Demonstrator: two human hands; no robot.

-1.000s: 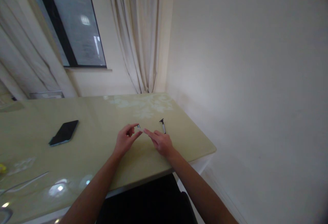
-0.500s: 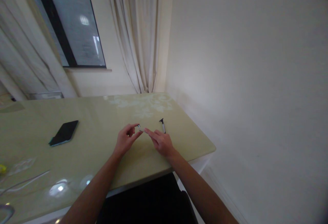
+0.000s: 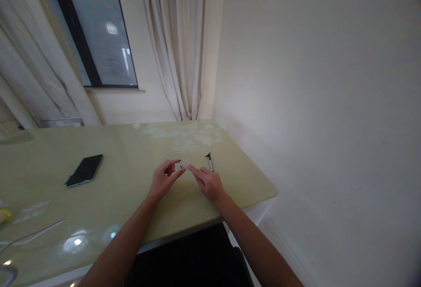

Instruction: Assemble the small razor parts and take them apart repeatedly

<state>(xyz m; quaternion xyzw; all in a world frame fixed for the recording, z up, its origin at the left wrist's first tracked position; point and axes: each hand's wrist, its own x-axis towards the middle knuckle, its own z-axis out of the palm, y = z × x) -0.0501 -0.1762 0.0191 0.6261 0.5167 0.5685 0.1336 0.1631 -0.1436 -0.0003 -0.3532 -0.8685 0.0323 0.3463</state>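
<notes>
My left hand (image 3: pixel 162 178) pinches a small black-and-silver piece (image 3: pixel 180 164) between thumb and index finger. It looks like a razor cartridge, though it is too small to be sure. Close beside it, my right hand (image 3: pixel 208 182) has its fingertips together on a small whitish piece (image 3: pixel 186 166), blurred and partly hidden. A razor (image 3: pixel 210 162) with a black head and grey handle lies on the table just beyond my right hand, its lower end hidden behind the fingers.
The glossy pale-green table (image 3: pixel 131 147) meets a white wall (image 3: pixel 312 103) at the right. Left lie a dark tablet-like object (image 3: pixel 85 169), a clear plastic wrapper (image 3: pixel 31 211), a yellow item (image 3: pixel 4 215) and a thin cable (image 3: pixel 42 229). Curtains (image 3: pixel 180 46) hang behind.
My right fingertips have drawn slightly away from the piece in my left hand, showing more of it. The view has shifted a little; the razor stays in place.
</notes>
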